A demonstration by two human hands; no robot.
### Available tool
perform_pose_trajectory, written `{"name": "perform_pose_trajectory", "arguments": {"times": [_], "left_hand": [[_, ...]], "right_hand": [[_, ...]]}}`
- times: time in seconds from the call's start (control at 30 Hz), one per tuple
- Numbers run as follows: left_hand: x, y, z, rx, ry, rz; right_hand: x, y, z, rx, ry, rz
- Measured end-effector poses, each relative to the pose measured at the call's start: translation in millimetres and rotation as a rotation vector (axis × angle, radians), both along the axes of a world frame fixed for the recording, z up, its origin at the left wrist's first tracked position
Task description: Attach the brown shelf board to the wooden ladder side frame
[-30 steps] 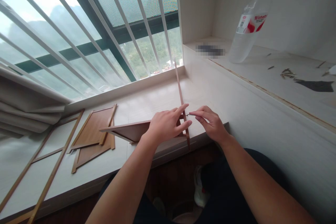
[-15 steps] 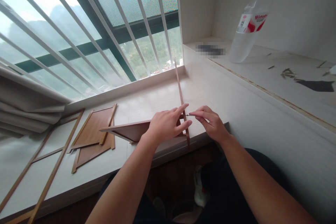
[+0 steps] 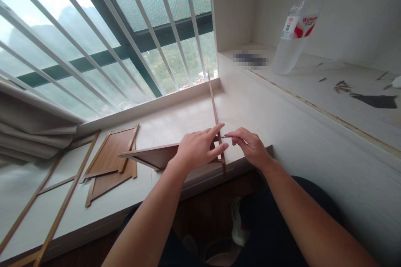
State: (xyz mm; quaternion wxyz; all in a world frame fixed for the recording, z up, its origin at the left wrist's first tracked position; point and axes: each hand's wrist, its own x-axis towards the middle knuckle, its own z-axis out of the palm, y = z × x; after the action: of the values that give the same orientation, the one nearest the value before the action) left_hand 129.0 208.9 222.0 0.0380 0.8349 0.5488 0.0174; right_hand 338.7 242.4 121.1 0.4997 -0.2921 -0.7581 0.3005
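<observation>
Panels point(image 3: 109, 162) of brown wood lie flat at nine o'clock on the table point(image 3: 175, 123). Left hand point(image 3: 197, 148) spreads half open over a tilted panel point(image 3: 150, 155), index finger against the upright strip point(image 3: 216, 121). At three o'clock of it, right hand point(image 3: 250, 146) pinches a thin nail point(image 3: 226, 137), tip touching the strip. Since a second ago the right hand has edged slightly closer. Both forearms reach forward from below.
</observation>
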Motion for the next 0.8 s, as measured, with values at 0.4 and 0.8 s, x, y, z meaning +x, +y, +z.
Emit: {"name": "perform_pose_trajectory", "arguments": {"times": [0.4, 0.8], "left_hand": [[-0.1, 0.0, -0.3, 0.005, 0.007, -0.001], [-0.1, 0.4, 0.2, 0.004, 0.005, 0.001]], "right_hand": [[-1.9, -4.4, -2.6, -0.339, 0.051, 0.031], [0.1, -5.7, 1.3, -0.308, 0.023, 0.032]]}}
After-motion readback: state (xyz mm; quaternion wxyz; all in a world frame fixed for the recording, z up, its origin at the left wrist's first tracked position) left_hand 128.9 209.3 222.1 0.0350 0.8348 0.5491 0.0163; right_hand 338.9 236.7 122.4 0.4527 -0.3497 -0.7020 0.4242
